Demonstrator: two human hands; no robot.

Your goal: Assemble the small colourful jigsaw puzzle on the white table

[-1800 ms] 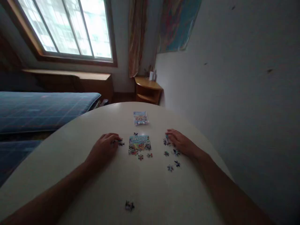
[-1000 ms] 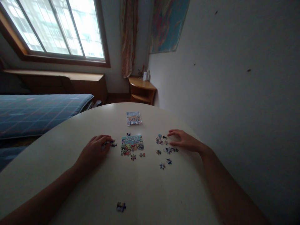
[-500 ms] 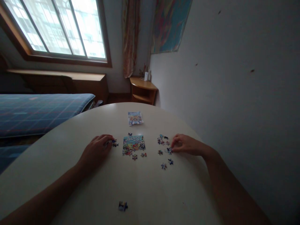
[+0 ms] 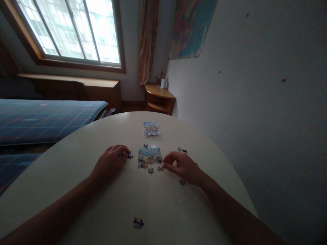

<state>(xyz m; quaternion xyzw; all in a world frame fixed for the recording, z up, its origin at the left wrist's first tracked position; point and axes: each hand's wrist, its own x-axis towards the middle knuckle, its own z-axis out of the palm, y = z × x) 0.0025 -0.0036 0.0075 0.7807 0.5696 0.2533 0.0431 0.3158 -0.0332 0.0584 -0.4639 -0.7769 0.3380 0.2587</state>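
A partly assembled jigsaw puzzle lies flat on the pale table, its lower edge uneven. At its right edge, my right hand is closed in a pinch on a jigsaw piece, mostly hidden by the fingertips. Left of the puzzle, my left hand rests on the table, fingers curled over a small cluster of jigsaw pieces, partly covered. Loose pieces sit close below the puzzle, among them one piece and another piece. One small piece touches or nearly touches its top edge.
A printed sheet or packet lies beyond the puzzle. More pieces are partly hidden behind my right hand, with one piece below it. A separate piece lies near me. A plaid mattress stands left; a wall is at right.
My right hand has moved left from the loose pieces to the puzzle's right edge. My left hand stays beside its cluster. The whole view has shifted slightly.
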